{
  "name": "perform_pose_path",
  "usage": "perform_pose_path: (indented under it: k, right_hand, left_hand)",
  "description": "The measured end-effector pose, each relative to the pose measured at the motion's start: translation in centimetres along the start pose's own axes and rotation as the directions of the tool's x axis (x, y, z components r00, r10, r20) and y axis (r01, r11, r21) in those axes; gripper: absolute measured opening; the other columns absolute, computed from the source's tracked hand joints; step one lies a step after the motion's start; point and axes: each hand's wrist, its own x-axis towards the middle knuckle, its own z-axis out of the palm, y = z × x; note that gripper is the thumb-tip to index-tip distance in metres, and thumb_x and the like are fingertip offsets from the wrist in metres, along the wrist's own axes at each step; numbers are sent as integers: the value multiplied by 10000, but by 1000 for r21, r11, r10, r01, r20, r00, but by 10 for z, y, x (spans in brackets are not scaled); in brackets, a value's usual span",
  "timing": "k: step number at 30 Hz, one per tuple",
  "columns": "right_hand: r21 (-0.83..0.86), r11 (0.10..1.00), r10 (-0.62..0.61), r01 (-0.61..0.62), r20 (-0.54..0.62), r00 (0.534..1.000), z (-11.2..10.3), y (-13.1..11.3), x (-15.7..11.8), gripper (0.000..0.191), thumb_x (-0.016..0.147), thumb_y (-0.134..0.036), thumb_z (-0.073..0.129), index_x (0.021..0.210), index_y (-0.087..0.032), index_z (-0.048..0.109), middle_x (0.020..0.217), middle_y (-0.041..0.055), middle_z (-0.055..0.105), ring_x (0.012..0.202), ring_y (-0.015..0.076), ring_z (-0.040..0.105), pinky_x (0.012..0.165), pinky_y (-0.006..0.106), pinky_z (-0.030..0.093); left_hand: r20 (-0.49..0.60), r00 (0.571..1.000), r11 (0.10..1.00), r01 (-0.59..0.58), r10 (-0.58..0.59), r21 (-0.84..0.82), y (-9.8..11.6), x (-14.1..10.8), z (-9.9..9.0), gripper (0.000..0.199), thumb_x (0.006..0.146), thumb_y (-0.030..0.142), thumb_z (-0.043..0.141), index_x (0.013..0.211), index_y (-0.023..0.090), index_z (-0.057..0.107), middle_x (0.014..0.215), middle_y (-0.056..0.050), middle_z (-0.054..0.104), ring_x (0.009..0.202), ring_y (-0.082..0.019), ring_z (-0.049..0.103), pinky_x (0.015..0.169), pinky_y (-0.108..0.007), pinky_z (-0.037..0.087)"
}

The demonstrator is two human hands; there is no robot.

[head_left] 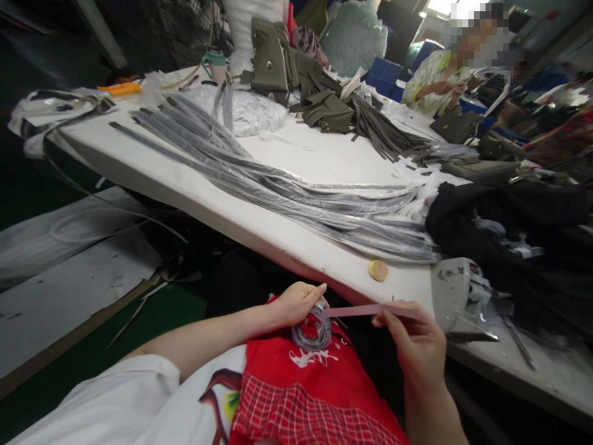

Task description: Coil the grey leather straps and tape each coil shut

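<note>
Over the red apron (319,395), my left hand (299,304) is closed on a coiled grey strap (312,337) wrapped in clear plastic. A pale pink strip (354,311) stretches from the coil to my right hand (414,337), whose thumb and fingers pinch it. Long grey straps in plastic sleeves (278,185) lie along the white table (306,256) in front of me. A round yellow-rimmed disc (378,270) rests near the table's edge, above my right hand.
At the right are a white tape dispenser (456,296), a metal tool (521,343) and black cloth (491,216). Olive bags (271,59) and olive straps (384,133) lie farther back, near a cup (214,66). A person (435,83) sits across the table.
</note>
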Motion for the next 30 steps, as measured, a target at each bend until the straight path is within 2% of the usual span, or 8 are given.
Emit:
perform_pose_path:
  k: [3,8,11,13,19,24,27,30]
  right_hand:
    - [-24,989,-135,143,211,968,14,-9,-16,68,845,-133,639,855,-199,652,734,37,661,669,174,634,619,296,522]
    - [-87,961,-216,264,365,906,21,-14,-24,161,813,-64,625,863,-217,612,775,17,662,680,158,632,616,271,506]
    - [-133,927,-277,352,394,877,22,-17,-25,186,806,-54,618,874,-225,593,781,5,671,677,151,641,616,259,501]
    - [-160,902,-312,401,403,861,24,-17,-26,195,804,-55,614,889,-229,588,796,6,682,686,154,651,624,262,502]
    - [-230,831,-347,506,496,796,34,-3,-29,168,827,-98,583,932,-227,606,816,21,708,737,173,678,656,277,507]
    - [-319,696,-451,644,504,737,53,14,-34,130,860,-117,530,916,-214,596,848,20,729,703,151,678,630,271,478]
    - [-390,586,-524,710,486,699,60,18,-38,87,896,-154,526,925,-199,594,862,34,740,660,143,670,579,284,443]
    - [-429,502,-560,751,500,660,61,20,-41,75,915,-174,536,950,-183,602,886,50,748,684,144,676,583,297,429]
  left_hand:
    - [-12,1000,1000,22,-22,2,-4,3,1,563,928,487,366,824,86,749,455,-19,565,381,-123,495,401,-207,379]
    - [-2,1000,1000,10,-10,1,-5,2,-4,373,845,256,387,830,83,718,619,-44,647,429,-118,517,418,-213,409]
    - [-13,1000,1000,13,-13,-5,-2,-1,-6,418,841,229,388,1120,88,666,905,-88,710,434,-98,534,433,-219,438]
    - [-25,999,999,33,-33,6,0,-2,-6,511,857,234,393,1335,111,525,1020,-107,704,422,-94,542,437,-227,451]
    - [-31,999,994,46,-43,97,4,-1,-2,535,894,264,360,1376,60,469,826,-92,725,422,-145,562,537,-285,502]
    - [-2,999,996,50,-49,71,6,-3,-1,485,903,232,339,1332,69,494,548,7,614,408,-165,587,524,-272,495]
    - [14,998,995,63,-64,77,5,-4,-3,436,904,243,342,1269,98,534,567,3,625,418,-174,608,469,-264,477]
    - [5,1000,988,13,-14,153,2,-3,-4,388,904,244,330,1157,120,597,671,-31,681,493,-180,638,541,-279,504]
